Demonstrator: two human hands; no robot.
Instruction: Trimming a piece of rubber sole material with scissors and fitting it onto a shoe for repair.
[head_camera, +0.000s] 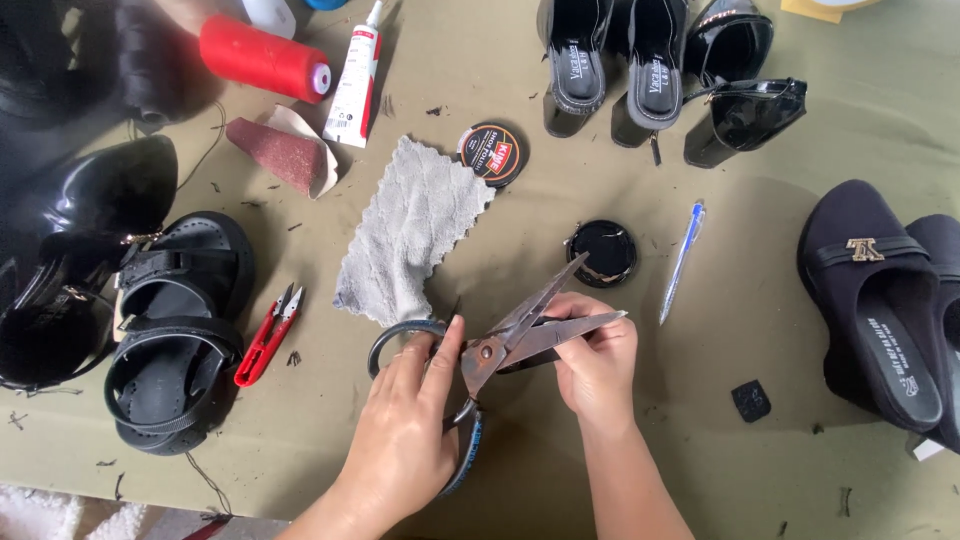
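Where the olive-green cloth-covered surface (720, 400) meets the left edge of the view, a pair of black strapped sandals (175, 335) is laid, with small red-handled thread snips (268, 335) just beside them. Farther back, a red spool of thread (263, 57), a white glue tube (355, 80) and a folded piece of reddish sandpaper (285, 152) are seen. A grey quilted rag (410, 230) is spread near the middle.

Low in the centre, large rusty metal scissors (520, 335) are held over the surface between both hands. The left hand (405, 430) is closed around the dark looped handles, which are turned down and to the left. The long axis is run from lower left to upper right, and the blades are parted, with both tips aimed to the right and upward. The right hand (595, 360) is closed around the lower blade, a small dark piece being pinched beneath it.

Behind the blades an open round black polish tin (602, 252) is placed, its lid (493, 152) farther back, and a blue pen (683, 260) is laid to the right. Black heeled shoes (880, 300) are set at the right edge.
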